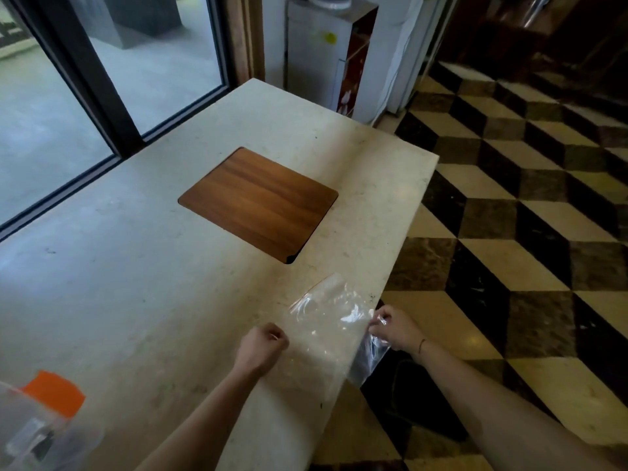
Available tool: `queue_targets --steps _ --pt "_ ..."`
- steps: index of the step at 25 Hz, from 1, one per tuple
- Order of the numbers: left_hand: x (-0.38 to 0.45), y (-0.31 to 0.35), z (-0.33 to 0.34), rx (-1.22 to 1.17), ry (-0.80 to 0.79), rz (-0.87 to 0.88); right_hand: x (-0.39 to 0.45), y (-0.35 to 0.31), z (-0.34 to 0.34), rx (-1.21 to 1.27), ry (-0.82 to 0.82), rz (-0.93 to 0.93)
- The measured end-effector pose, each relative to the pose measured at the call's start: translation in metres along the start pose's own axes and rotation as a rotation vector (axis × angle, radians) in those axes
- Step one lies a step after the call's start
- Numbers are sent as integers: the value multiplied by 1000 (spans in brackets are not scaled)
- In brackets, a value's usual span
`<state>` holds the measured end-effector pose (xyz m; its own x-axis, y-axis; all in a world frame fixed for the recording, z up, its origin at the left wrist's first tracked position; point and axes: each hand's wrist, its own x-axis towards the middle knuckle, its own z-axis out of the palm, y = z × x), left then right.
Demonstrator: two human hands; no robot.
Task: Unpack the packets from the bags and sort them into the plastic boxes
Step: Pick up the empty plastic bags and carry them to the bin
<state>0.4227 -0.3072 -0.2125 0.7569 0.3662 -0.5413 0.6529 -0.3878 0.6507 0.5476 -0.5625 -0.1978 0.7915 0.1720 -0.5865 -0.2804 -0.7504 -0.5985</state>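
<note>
A large window [51, 96] with dark frames filled the far left, showing grey paving outside. In front of it ran a pale, smooth stone counter [136, 283], lightly speckled, with a rounded front edge. At the near left corner sat a clear plastic box [37, 436] with an orange packet [56, 392] showing in it; other contents were too blurred to tell. A flat wooden board [258, 203], brown and rounded at the corners, was set in the counter's middle. Near the counter's right edge lay a clear, crinkled plastic bag [326, 321] with a thin red strip along its far end, its near corner hanging over the edge. The left hand [260, 346] was curled into a fist, touching the bag's left edge. The right hand [396, 329] pinched the bag's right edge between closed fingers. Far behind stood a white water dispenser [316, 52]. To the right, the glossy floor [509, 232] was tiled in cream, brown and black.
</note>
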Motion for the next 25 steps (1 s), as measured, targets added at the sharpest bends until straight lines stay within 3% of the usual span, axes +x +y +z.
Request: queue_targets --steps 8,16,25 --pt "9 83 52 97 -25 132 -6 69 -91 173 101 60" --pt "1 181 161 265 -3 240 -28 168 -206 124 220 53" --pt "-19 250 276 320 -123 286 -63 292 -293 127 243 185"
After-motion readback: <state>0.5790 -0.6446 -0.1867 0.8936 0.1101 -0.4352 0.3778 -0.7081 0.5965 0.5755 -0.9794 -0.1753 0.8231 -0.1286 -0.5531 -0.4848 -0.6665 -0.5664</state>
